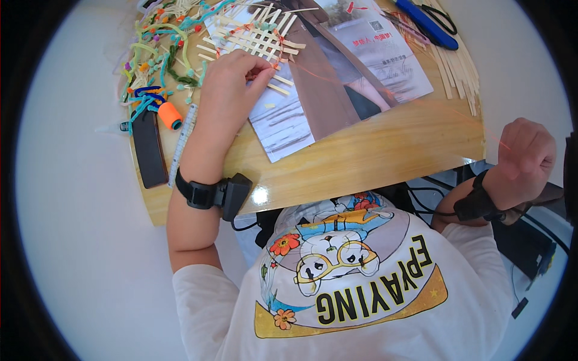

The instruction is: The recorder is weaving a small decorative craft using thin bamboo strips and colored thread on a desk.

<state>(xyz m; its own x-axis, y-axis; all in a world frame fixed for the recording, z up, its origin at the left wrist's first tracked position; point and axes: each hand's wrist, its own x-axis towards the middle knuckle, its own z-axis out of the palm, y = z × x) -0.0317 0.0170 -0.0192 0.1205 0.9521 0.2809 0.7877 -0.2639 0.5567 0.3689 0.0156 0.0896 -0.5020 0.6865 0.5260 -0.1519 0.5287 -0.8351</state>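
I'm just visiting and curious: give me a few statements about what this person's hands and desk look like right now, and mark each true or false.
1. The left hand presses on the woven strip mat. True.
2. The right hand rests flat on the magazine. False: it is raised beyond the table edge, fist closed, pulling a red thread.
3. The orange spool lies left of the left hand. True.
4. The blue scissors are in the left hand. False: they lie at the far right of the wooden table.
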